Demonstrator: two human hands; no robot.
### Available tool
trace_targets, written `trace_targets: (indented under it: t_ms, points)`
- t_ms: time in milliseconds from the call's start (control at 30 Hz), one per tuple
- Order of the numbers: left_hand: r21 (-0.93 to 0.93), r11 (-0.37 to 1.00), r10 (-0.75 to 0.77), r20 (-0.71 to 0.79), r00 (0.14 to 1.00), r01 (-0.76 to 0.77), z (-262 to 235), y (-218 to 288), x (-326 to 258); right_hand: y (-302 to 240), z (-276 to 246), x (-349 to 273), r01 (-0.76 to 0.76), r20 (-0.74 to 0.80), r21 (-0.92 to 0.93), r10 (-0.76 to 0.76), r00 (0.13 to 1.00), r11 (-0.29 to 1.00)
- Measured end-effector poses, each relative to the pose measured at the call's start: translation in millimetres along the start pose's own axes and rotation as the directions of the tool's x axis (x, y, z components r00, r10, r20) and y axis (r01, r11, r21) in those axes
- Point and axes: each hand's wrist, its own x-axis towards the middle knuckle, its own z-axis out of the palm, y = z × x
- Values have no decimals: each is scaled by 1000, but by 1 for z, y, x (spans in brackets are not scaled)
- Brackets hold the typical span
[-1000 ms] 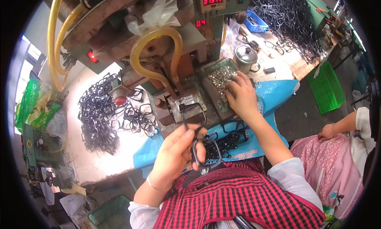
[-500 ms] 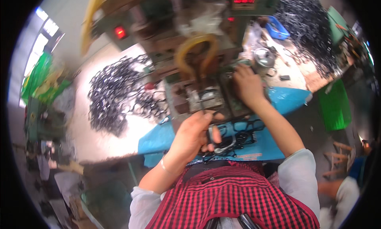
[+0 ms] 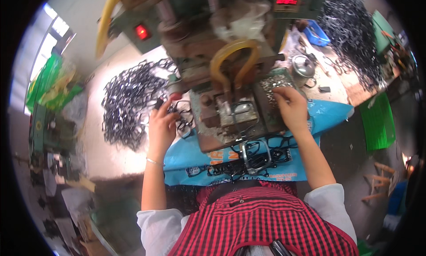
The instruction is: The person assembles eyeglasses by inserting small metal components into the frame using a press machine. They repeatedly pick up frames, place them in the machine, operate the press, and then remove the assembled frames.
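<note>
The left hand (image 3: 162, 126) has its fingers loosely spread and holds nothing that shows, its index fingertip at or just beside a round red button (image 3: 176, 96); contact cannot be told. The right hand (image 3: 293, 109) keeps thumb and forefinger narrow over small shiny metal bits (image 3: 273, 84); whether they pinch one cannot be told. Between the two hands' fingers, a dark, glossy spectacle frame (image 3: 244, 156) seems to lie with one rim at the worn silvery metal block (image 3: 242, 108), the other rim hanging nearer the apron. Pressure on the button with that frame poorly seated could mark or crack it, since the hanging rim looks able to tilt it; tiny slick bits could also slip from the right fingertips. Ahead of the fingers loops a smooth, translucent yellow tube (image 3: 235, 44); left of the left fingers spreads a tangled heap of thin black frames (image 3: 126, 107); crinkled blue plastic sheeting (image 3: 326, 111) lies beside the right wrist.
</note>
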Motion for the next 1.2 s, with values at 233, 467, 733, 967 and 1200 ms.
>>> trace_targets:
  t_ms: [233,467,733,967,1200]
  points:
    - [-312,938,-253,-315,915,152,61,-34,-22,7,-36,-33,51,-152,-152,-74,986,987]
    - [-480,-821,-548,507,665,-310,16,-105,-45,-27,-56,-43,61,-174,-127,-83,981,990]
    - [-737,-676,-589,523,616,-20,22,3,-12,-93,18,14,-49,185,417,-32,982,908]
    - [-940,-96,-475,-246,845,-327,-43,73,9,-99,30,8,-160,238,545,32,971,823]
    - [-831,114,-339,-547,765,-544,-67,114,52,-116,32,-5,-250,284,647,76,956,721]
